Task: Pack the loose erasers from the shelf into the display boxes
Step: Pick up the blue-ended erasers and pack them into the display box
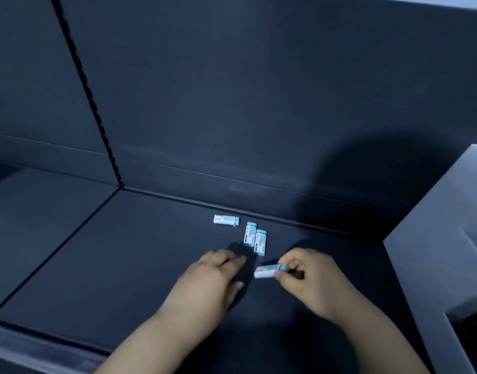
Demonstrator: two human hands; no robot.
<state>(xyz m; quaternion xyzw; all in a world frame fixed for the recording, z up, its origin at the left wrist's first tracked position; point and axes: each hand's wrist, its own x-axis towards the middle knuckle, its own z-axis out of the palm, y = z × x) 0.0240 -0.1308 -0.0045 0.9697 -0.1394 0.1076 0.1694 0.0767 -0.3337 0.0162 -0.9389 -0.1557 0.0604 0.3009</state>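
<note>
Gathering step: right hand (310, 279) pinches an eraser (268, 271), left hand (213, 276) lies open, empty. Next: three erasers (260, 242) at twelve o'clock.

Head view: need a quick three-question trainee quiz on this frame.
1. How many erasers lie unheld on the shelf?
2. True or false: the right hand pinches an eraser.
3. The left hand is: A) gripping an eraser; B) open, holding nothing; C) out of view.
Key: 1) three; 2) true; 3) B.
</note>
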